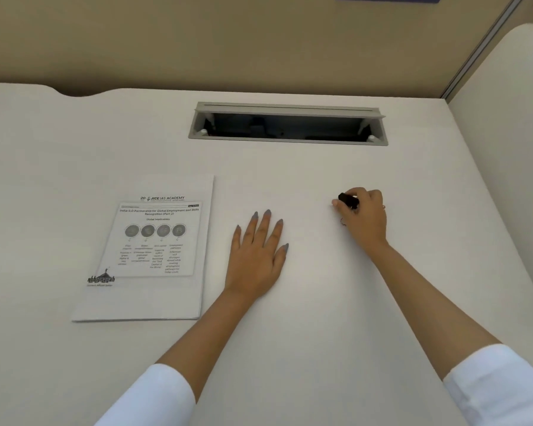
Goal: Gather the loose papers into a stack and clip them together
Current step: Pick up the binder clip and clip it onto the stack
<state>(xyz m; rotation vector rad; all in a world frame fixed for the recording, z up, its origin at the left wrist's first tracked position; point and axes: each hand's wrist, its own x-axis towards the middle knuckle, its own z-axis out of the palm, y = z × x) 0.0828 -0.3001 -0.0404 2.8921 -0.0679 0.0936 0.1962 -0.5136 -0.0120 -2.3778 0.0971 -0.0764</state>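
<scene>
Papers (148,250) lie stacked; our right hand (363,216) pinches the clip (348,200) (left hand (256,256) flat, holding nothing), so clipping remains.

A white desk (320,302) meets a beige partition wall (228,41). A grey cable hatch (286,139) stands open near its far edge.

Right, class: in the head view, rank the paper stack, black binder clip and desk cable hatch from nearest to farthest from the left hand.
From the left hand:
1. Paper stack, just to its left on the desk.
2. Black binder clip, to its right, held in the right hand.
3. Cable hatch, at the desk's back.
</scene>
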